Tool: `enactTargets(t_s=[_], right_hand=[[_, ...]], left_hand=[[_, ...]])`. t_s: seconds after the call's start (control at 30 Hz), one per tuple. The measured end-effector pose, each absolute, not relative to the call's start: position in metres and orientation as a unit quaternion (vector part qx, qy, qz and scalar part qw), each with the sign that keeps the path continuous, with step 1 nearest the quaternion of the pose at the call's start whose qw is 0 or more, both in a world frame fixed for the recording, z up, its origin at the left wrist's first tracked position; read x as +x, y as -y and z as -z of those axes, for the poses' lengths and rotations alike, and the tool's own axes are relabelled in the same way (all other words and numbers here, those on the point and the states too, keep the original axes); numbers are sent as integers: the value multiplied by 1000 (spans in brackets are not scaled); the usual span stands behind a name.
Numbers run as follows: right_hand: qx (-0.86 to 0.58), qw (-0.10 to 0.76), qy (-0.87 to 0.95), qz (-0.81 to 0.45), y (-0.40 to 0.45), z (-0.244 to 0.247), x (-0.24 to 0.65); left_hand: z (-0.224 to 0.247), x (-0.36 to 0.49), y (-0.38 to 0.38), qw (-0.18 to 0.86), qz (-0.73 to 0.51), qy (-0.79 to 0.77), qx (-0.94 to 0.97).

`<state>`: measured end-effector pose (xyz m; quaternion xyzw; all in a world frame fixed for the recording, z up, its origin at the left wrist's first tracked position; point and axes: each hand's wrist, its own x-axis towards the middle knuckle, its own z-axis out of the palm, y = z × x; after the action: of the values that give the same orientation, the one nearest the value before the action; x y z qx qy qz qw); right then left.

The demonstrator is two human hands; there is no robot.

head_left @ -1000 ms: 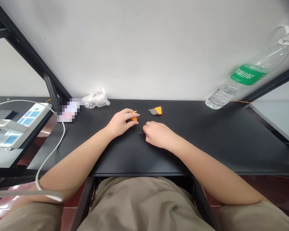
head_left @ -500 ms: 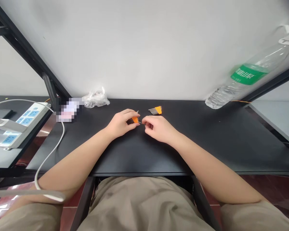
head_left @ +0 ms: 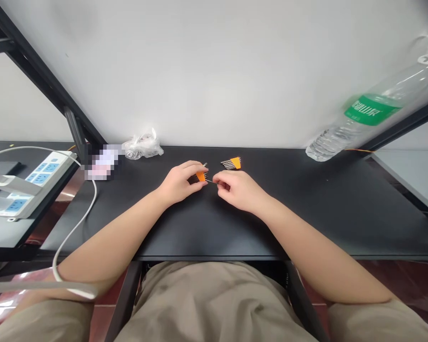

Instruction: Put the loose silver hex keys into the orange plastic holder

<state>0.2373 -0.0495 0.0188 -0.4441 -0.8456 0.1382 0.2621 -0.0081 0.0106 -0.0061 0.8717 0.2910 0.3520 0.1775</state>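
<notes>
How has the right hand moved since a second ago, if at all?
Yes: the right hand has shifted forward, away from the body, closer to the orange-backed metal pins, which lie ahead of it.

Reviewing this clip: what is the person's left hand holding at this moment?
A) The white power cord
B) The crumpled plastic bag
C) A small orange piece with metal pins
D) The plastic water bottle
C. The left hand grips the small orange piece with metal pins between its thumb and fingers.
</notes>
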Motion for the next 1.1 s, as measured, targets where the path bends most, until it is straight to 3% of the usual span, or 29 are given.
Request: enactTargets(t_s=[0.27, 0.73, 1.1], right_hand=[[-414, 181, 892, -25, 51, -26, 244], [-393, 282, 866, -126, 52, -35, 252], [-403, 237, 881, -76, 54, -35, 251]], left_hand=[[6, -7, -8, 175, -334, -273, 885], [1, -4, -6, 198, -361, -271, 870], [0, -5, -5, 190, -334, -285, 878]])
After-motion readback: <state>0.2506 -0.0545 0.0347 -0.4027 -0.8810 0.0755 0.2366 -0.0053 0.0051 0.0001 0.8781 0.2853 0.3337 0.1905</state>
